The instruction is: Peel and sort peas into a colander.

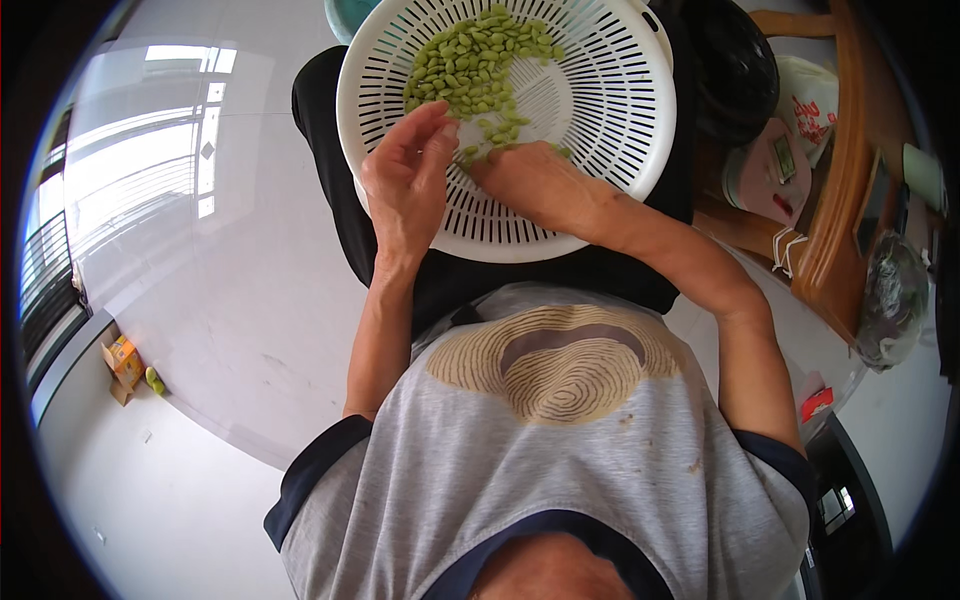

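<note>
A round white plastic colander (615,135) rests on my lap, over dark trousers. Shelled green beans (472,64) are heaped in its far left part, with a few scattered nearer to me. My left hand (416,154) is raised over the colander's left side, its thumb and index finger bent close to each other; whether anything is between them cannot be told. Just to its right, my right hand (525,176) reaches down into the colander with its fingertips at the nearer beans. Those fingertips are mostly hidden behind the back of the hand.
Beyond the colander a teal basin (349,16) shows in part. At right stand a black rounded object (727,71), a wooden chair frame (840,187), a white plastic bag (806,97) and a pink container (769,176). An orange carton (124,361) lies on the floor at left.
</note>
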A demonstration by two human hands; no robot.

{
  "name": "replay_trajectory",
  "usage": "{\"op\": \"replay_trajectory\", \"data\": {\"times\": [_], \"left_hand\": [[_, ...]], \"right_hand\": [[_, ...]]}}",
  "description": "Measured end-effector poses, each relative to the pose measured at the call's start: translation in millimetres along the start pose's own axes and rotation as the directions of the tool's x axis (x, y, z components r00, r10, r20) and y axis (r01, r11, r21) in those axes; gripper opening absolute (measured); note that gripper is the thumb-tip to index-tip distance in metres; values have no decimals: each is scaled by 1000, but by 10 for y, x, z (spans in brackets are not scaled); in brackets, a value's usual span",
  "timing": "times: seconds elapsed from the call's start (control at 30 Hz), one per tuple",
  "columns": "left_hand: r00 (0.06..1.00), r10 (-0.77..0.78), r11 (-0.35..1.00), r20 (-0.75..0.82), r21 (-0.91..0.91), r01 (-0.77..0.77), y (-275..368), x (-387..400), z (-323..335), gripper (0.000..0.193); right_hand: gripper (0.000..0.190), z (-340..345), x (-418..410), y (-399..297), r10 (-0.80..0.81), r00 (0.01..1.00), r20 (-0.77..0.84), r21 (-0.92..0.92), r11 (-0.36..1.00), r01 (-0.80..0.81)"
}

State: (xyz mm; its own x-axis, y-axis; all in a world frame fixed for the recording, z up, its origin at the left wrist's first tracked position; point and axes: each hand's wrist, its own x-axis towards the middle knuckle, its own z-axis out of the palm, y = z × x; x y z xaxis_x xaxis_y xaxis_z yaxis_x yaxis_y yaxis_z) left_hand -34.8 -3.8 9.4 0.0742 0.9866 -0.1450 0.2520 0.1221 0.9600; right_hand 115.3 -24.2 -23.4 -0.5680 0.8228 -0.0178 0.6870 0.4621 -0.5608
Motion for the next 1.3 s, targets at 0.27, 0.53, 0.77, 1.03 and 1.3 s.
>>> {"op": "replay_trajectory", "data": {"times": [0.27, 0.53, 0.77, 1.03, 1.3], "left_hand": [[1000, -3, 998, 9, -56, 4, -15, -15, -1, 20], [998, 55, 998, -23, -34, -56, 16, 36, 30, 19], [996, 62, 997, -67, -34, -64, 125, -19, -35, 20], [955, -83, 850, 284, -479, 217, 199, -39, 47, 20], [987, -47, 898, 155, -427, 109, 261, -16, 142, 16]], "right_hand": [[10, -165, -1, 122, 21, 989, -144, 312, 950, 25], [9, 124, 237, -11, 32, 995, 90, -63, 998, -27], [10, -508, 78, 40, 314, 944, 98, 924, 325, -204], [18, -566, -126, -51, 377, 920, -112, 954, 300, -6], [15, -613, -191, -120, 314, 878, -361, 597, 801, -41]]}}
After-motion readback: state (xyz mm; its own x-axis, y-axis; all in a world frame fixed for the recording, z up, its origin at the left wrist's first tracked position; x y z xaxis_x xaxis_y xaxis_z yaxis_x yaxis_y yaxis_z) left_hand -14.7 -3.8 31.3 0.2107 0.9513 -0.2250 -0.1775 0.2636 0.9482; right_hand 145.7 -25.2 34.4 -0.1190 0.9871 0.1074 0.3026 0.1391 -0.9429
